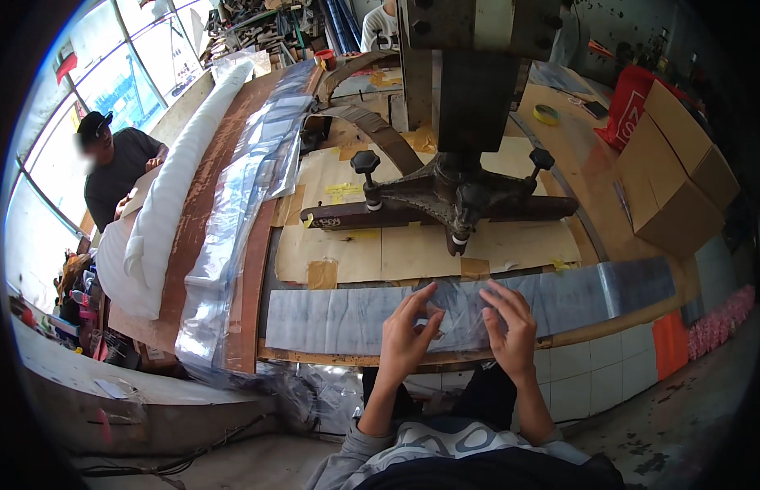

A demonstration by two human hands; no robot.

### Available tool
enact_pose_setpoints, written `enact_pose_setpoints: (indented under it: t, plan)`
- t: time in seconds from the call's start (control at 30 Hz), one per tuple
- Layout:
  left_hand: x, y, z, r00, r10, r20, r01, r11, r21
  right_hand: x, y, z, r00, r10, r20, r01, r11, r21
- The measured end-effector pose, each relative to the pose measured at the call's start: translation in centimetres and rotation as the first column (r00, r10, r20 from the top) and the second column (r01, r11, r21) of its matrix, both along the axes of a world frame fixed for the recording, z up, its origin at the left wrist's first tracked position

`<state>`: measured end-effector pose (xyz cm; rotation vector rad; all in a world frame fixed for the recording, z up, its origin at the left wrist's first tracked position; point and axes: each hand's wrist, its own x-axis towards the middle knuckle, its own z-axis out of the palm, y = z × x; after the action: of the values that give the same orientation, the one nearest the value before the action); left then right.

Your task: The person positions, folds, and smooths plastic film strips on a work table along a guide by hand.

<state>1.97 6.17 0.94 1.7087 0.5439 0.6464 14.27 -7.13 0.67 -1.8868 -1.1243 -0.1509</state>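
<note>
Left hand (406,331) and right hand (512,331) spread, thumbs apart from fingertips, at lower center over long, translucent grey plastic strip (339,318); contact unclear. Light, even handling probably best, strip kept flat along brown wooden table edge (315,357).

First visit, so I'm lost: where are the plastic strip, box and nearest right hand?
Plastic strip (347,317): head view, left half.
Box (659,173): head view, side panel.
Right hand (515,333): head view, its middle.
</note>
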Motion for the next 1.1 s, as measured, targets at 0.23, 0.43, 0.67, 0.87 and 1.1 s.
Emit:
enact_pose_setpoints:
  t: [0.23, 0.43, 0.67, 0.87, 1.1]
  plan:
    - [-0.2, -1.4, -0.3, 0.991, -0.018, 0.129, 0.041, 0.983, -0.178, 1.4, 0.6, 1.4, 0.632, 0.241, -0.736, -0.018, 0.955, 0.298]
    - [-1.3, -2.3, 0.1, 0.928, -0.044, 0.369, 0.267, 0.77, -0.58, 0.3, -3.1, 3.4, 0.346, 0.396, -0.85, -0.207, 0.916, 0.342]
    - [-0.3, -1.1, 1.4, 0.93, 0.011, 0.367, 0.247, 0.721, -0.648, -0.3, -5.2, 3.9, 0.519, 0.533, -0.668, -0.655, 0.751, 0.091]
    - [-0.3, -2.6, 4.4, 0.883, -0.104, 0.458, 0.344, 0.807, -0.479, 0.2, -4.1, 5.6, 0.445, 0.548, -0.708, -0.364, 0.833, 0.416]
    - [-0.9, -3.3, 6.1, 0.872, -0.224, 0.435, 0.411, 0.817, -0.404, 0.3, -2.4, 7.3, 0.591, 0.508, -0.627, -0.129, 0.826, 0.548]
